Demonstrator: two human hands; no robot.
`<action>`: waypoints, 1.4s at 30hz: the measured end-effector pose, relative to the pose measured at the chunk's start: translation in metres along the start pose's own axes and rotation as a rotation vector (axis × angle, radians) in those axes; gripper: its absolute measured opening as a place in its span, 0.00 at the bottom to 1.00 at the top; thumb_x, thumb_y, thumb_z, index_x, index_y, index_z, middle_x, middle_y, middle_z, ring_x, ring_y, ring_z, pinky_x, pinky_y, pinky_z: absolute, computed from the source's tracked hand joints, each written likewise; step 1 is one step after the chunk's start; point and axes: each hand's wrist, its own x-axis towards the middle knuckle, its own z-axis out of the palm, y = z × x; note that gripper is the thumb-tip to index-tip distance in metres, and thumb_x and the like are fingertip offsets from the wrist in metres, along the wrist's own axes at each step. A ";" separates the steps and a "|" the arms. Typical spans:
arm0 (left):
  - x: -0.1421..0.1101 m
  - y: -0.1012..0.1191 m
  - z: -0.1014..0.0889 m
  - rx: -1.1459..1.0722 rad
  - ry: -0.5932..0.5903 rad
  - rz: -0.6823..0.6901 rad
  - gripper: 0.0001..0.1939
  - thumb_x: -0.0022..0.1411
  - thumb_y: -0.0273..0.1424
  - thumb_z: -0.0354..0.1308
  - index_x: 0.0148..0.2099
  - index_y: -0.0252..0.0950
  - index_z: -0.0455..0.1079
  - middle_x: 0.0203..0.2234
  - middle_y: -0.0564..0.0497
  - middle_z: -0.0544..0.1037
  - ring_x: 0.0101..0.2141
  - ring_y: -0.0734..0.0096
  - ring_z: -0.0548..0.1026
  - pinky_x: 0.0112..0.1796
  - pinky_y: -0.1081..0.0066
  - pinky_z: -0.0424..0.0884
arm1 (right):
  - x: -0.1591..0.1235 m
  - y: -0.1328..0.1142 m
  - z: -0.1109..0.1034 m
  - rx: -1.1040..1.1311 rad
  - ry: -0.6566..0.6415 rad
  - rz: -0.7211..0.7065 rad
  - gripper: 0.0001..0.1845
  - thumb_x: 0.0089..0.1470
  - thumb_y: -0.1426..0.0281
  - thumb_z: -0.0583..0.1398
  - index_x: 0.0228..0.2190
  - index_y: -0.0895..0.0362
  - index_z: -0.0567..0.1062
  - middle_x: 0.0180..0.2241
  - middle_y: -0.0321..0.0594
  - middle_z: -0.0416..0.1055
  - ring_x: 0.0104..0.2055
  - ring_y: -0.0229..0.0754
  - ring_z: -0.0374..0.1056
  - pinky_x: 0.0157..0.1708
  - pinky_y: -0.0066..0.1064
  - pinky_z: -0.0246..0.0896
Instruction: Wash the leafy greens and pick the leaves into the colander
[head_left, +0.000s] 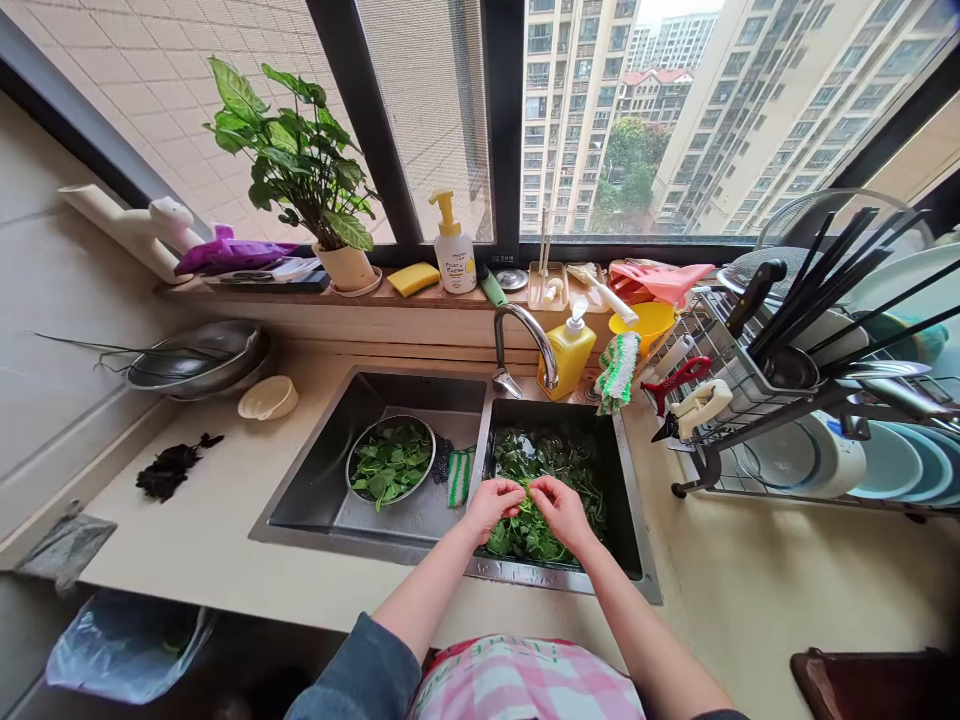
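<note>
Both my hands are over the right sink basin (626,500), fingertips pinched and almost meeting. Between my left hand (493,508) and my right hand (561,512) is a small light-green piece of leafy greens, mostly covered by the fingers. Beneath them, loose leafy greens (536,540) lie in water and fill much of the basin. In the left basin (315,500), a round metal strainer bowl (433,460) holds more picked green leaves (391,460). Beside it lie a green-and-white striped scrub cloth (460,478) and a dark scourer (442,462).
A curved faucet (525,320) rises behind the basins, near a yellow soap bottle (570,355). At the right stands a dish rack (720,440) with bowls, chopsticks and a knife. Pans (195,360), a cream bowl (268,398) and dark fungus-like pieces (169,472) sit on the left counter.
</note>
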 end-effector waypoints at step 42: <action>0.003 -0.013 0.018 -0.204 0.281 0.116 0.17 0.32 0.35 0.69 0.26 0.31 0.73 0.19 0.51 0.73 0.20 0.79 0.66 0.22 0.77 0.60 | -0.012 0.003 0.034 -0.107 -0.004 0.056 0.12 0.50 0.63 0.52 0.20 0.55 0.61 0.20 0.32 0.58 0.23 0.35 0.53 0.25 0.27 0.48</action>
